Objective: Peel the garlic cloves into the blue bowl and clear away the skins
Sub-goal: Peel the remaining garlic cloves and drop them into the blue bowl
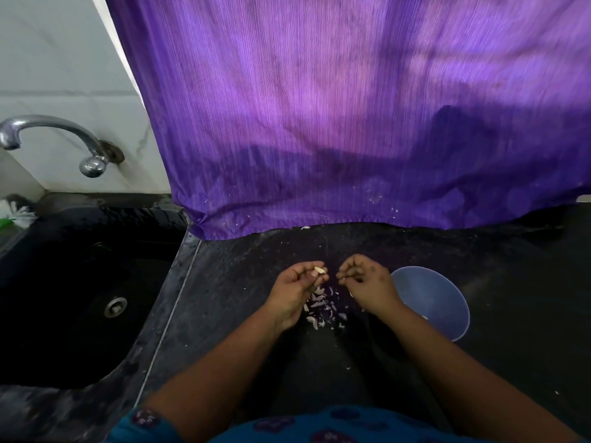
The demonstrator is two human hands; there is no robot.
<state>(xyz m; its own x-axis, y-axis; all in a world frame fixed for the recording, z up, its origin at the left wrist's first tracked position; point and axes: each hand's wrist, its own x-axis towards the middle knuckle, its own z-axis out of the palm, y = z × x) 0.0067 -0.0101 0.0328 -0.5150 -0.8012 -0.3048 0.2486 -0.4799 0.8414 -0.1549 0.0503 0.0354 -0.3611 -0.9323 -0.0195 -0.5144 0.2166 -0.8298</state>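
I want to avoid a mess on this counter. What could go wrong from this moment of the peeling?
1. The left hand pinches a garlic clove over the counter, not over the blue bowl; if dropped, it may land among the skins.
2. The loose skins lie close to the bowl and could be swept into it.
3. Bits already cling to the purple curtain hem; more may stick.

You stand at a dark speckled stone counter (479, 314). On your left a black sink (64, 282) is set into it, its metal drain (115, 307) showing. A chrome tap (57, 135) juts from the pale marbled wall (64, 75). A purple curtain (351, 107) hangs behind, light glowing through its upper part.
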